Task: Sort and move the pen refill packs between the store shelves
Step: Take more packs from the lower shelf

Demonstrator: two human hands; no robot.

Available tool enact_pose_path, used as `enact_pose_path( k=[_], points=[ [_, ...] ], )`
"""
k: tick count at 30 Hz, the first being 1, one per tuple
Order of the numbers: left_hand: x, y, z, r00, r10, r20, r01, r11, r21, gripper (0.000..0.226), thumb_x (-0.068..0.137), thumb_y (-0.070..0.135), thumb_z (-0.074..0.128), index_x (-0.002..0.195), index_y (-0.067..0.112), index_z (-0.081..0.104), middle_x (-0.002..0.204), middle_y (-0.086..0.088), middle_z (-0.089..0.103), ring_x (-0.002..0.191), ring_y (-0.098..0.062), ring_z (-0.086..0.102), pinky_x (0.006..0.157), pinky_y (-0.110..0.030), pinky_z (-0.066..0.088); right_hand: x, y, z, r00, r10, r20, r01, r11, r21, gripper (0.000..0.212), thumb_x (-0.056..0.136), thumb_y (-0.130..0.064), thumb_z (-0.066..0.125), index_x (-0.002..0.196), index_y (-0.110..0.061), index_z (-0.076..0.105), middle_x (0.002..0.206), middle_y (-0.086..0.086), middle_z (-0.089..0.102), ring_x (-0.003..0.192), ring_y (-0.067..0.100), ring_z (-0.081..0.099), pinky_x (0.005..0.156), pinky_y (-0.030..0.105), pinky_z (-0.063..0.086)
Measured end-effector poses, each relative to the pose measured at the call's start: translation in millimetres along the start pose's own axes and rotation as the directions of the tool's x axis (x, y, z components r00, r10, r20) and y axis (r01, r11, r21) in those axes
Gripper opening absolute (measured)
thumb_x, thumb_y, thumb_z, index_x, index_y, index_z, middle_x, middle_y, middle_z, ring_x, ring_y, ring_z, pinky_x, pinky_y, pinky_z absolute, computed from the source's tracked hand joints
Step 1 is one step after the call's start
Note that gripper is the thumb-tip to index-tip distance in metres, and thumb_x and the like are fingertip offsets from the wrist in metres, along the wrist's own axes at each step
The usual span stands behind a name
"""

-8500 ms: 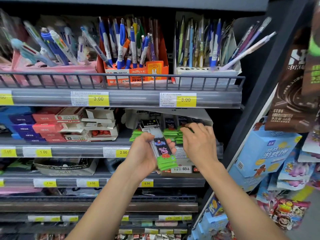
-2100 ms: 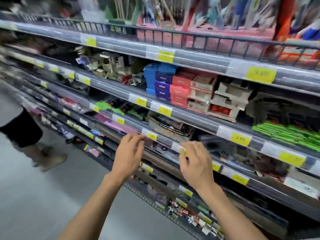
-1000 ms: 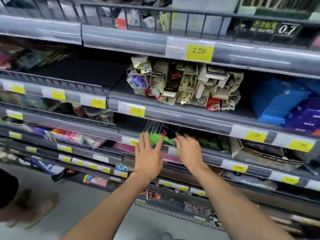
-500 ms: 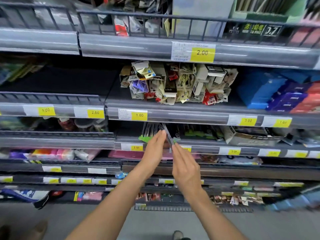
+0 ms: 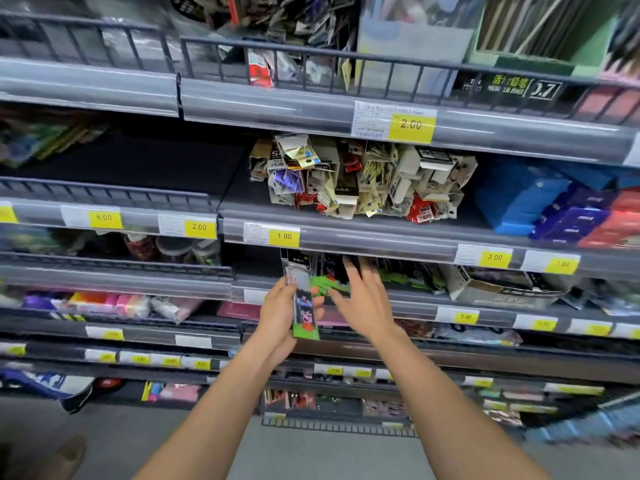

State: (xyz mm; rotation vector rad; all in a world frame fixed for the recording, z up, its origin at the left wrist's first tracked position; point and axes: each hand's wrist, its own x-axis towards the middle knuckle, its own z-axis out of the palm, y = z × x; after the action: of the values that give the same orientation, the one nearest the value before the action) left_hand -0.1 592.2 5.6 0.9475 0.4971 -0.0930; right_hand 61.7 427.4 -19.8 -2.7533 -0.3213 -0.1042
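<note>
The left hand [image 5: 282,315] grips a long, flat, clear-plastic pen refill pack with a green cartoon-printed base [image 5: 302,299], holding it just in front of the grey shelf edge [image 5: 346,296]. The right hand [image 5: 363,299] is released, fingers spread and holding nothing, reaching past the held pack toward the green-based packs lying on the shelf [image 5: 329,287] directly behind it. The held pack's long axis runs near vertical, tilted slightly; the dark header end points up and away from the hands, the green base down toward the left wrist. Risk, as a judgement: the grip sits on the lower half only, so the top could snag the overhead shelf lip and twist free. The spread right fingers could also scatter the loosely stacked packs.
</note>
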Motion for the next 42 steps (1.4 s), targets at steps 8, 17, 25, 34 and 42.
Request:
enact_pose_path(
  k=[8, 17, 25, 34, 42],
  points=[
    [-21.6, -1.1, -4.3, 1.0, -0.013, -0.02, 0.012, 1.0, -0.017, 0.034, 0.113, 0.028, 0.042, 0.137, 0.009, 0.058, 0.111, -0.022, 0.072, 0.075, -0.024, 0.069, 0.061, -0.032, 0.059, 13.2, -14.7, 14.3, 0.995, 0.0, 0.1, 0.015, 0.988, -0.152, 0.048, 0.104, -0.043, 0.051, 0.149, -0.028, 0.047, 0.132, 0.014, 0.061, 0.119, 0.037, 0.055, 0.091, 0.044, 0.051],
    [-18.0, 0.2, -0.5, 1.0, 0.019, -0.004, -0.019, 0.999, 0.033, 0.035, 0.113, 0.028, 0.043, 0.141, 0.009, 0.054, 0.128, -0.03, 0.069, 0.084, -0.027, 0.071, 0.07, -0.035, 0.06, 1.9, -8.6, -9.6, 0.97, -0.028, -0.241, 0.003, 0.995, -0.103, 0.014, 0.095, 0.004, 0.054, 0.101, 0.001, 0.067, 0.092, 0.017, 0.071, 0.079, 0.036, 0.07, 0.066, 0.039, 0.053],
    [-8.1, -3.7, 29.8, 0.999, -0.006, 0.036, 0.005, 1.0, 0.01, 0.043, 0.112, 0.034, 0.046, 0.147, 0.008, 0.049, 0.13, -0.031, 0.067, 0.11, -0.038, 0.069, 0.094, -0.049, 0.056, -47.1, -19.3, -13.5, 0.828, -0.216, -0.518, 0.266, 0.964, 0.022, 0.037, 0.085, 0.006, 0.075, 0.121, 0.009, 0.068, 0.115, 0.022, 0.073, 0.105, 0.032, 0.073, 0.092, 0.044, 0.061],
    [-4.1, -10.2, 23.9, 0.984, -0.091, 0.155, 0.097, 0.995, -0.029, 0.025, 0.102, 0.02, 0.06, 0.127, 0.015, 0.063, 0.109, -0.014, 0.074, 0.095, -0.027, 0.071, 0.091, -0.043, 0.055, -87.5, -36.9, -14.4, 0.835, -0.35, -0.425, 0.435, 0.893, 0.118, 0.04, 0.086, -0.002, 0.074, 0.126, 0.0, 0.07, 0.127, 0.013, 0.071, 0.12, 0.024, 0.067, 0.107, 0.041, 0.051],
    [-3.4, -7.3, -2.7, 0.98, -0.055, 0.194, 0.05, 0.998, 0.027, 0.044, 0.096, -0.001, 0.061, 0.137, 0.015, 0.058, 0.126, -0.022, 0.073, 0.104, -0.041, 0.074, 0.077, -0.05, 0.062, -81.3, -40.7, -24.9, 0.917, 0.176, -0.358, 0.095, 0.776, 0.624, 0.025, 0.095, -0.006, 0.066, 0.119, -0.012, 0.072, 0.116, -0.004, 0.067, 0.098, 0.006, 0.066, 0.09, 0.031, 0.056]
  ],
)
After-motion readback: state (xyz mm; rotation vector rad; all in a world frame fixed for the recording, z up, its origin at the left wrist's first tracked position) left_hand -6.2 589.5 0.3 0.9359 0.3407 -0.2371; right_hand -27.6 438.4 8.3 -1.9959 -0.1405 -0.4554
